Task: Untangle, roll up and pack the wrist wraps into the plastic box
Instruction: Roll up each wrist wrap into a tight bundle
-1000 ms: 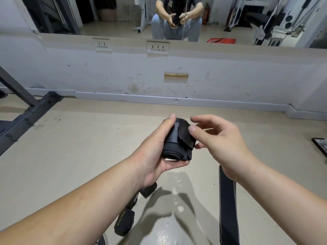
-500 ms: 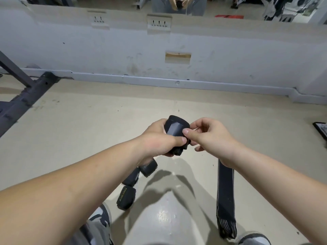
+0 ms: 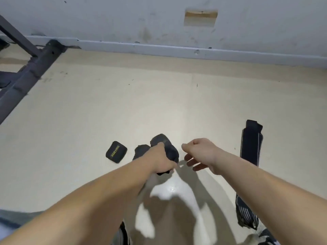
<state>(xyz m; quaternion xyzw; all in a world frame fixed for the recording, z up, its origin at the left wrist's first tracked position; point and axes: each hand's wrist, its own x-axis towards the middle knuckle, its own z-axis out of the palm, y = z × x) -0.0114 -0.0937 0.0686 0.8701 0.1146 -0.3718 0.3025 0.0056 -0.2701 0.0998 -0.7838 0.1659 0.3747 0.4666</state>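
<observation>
My left hand (image 3: 161, 160) grips a rolled black wrist wrap (image 3: 171, 153) low over the floor. Just behind it sits another dark roll (image 3: 159, 138), and one more roll (image 3: 141, 150) lies to its left. Further left lies a rolled wrap with yellow lettering (image 3: 116, 151). My right hand (image 3: 200, 152) hovers beside the held roll, fingers loosely curled, holding nothing. An unrolled black wrap (image 3: 251, 144) lies flat on the floor at the right, passing under my right forearm. No plastic box is in view.
A dark metal frame (image 3: 26, 76) runs along the floor at the far left. The grey wall and baseboard (image 3: 177, 48) close the far side. The beige floor (image 3: 123, 106) stretches between the wall and the wraps. My knees show at the bottom edge.
My right hand has let go of the roll and drawn away to the right. My left hand has lowered the roll toward the other rolls on the floor. The view has tilted down.
</observation>
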